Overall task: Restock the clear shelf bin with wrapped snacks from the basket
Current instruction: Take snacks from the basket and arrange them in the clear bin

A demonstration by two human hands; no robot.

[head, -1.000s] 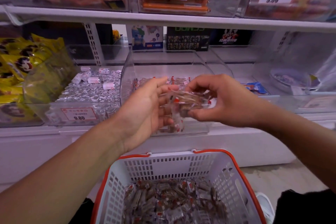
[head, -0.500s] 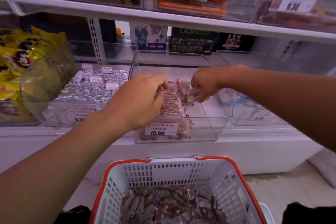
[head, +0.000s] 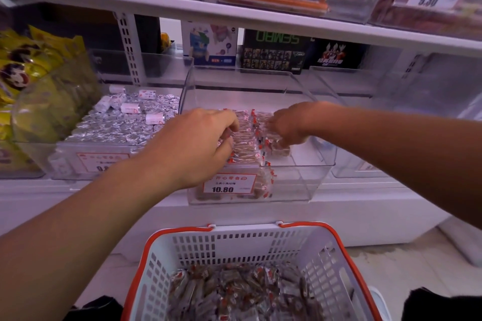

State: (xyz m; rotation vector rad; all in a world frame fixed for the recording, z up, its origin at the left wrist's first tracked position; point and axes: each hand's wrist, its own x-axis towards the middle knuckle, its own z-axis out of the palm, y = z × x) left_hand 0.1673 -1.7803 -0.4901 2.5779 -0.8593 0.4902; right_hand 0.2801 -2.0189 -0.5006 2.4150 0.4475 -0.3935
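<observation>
The clear shelf bin [head: 317,177] stands on the lower shelf with a 10.80 price tag on its front. A row of wrapped snacks [head: 247,138] in clear and red wrappers lies in its left half. My left hand [head: 198,143] reaches into the bin and grips the left end of that row, fingers and thumb curled round it. From the right, my right hand [head: 289,125] has its fingers bent down over the other end of the row. Below me sits the white basket [head: 234,241] with orange handles, holding several more wrapped snacks [head: 234,292].
A bin of silver foil pieces [head: 117,125] stands left of the clear bin, with yellow bags [head: 31,73] further left. Another clear bin [head: 365,169] is on the right. An upper shelf [head: 260,21] with price-tagged bins overhangs. Boxed toys [head: 273,52] stand behind.
Both hands carried a bundle of wrapped snacks from above the basket forward into the clear bin and lowered it onto the row there. The view has moved closer to the shelf.
</observation>
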